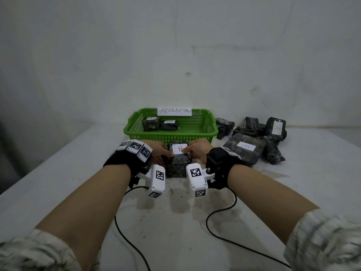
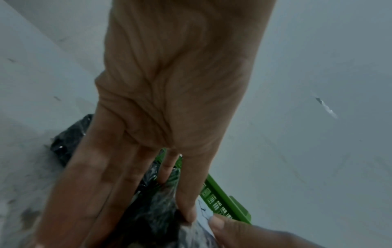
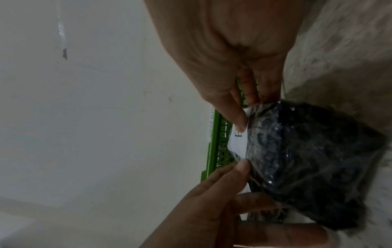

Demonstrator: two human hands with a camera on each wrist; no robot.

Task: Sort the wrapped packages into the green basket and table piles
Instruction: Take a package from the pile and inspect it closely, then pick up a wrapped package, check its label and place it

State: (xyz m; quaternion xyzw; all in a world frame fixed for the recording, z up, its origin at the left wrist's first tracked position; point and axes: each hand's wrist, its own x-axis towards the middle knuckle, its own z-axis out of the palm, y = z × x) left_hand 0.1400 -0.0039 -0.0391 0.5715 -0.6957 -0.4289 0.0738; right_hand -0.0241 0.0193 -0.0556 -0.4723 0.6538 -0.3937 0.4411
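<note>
A dark film-wrapped package [image 1: 178,163] with a white label marked B sits on the table just in front of the green basket [image 1: 170,134]. My left hand [image 1: 162,153] grips its left side, thumb on top and fingers underneath. My right hand [image 1: 193,150] grips its right side, and its thumb presses on the label. In the right wrist view the package [image 3: 307,167] fills the lower right, with the right hand [image 3: 244,104] pinching the label's corner. In the left wrist view my left hand [image 2: 131,167] lies along the package [image 2: 152,218].
The basket carries an ABNORMAL sign [image 1: 174,110] and holds two wrapped packages [image 1: 151,123]. A pile of packages lies to its right, one flat one marked B [image 1: 244,151] and one marked A [image 1: 276,128]. Two black cables [image 1: 214,222] trail over the near table. The wall is close behind.
</note>
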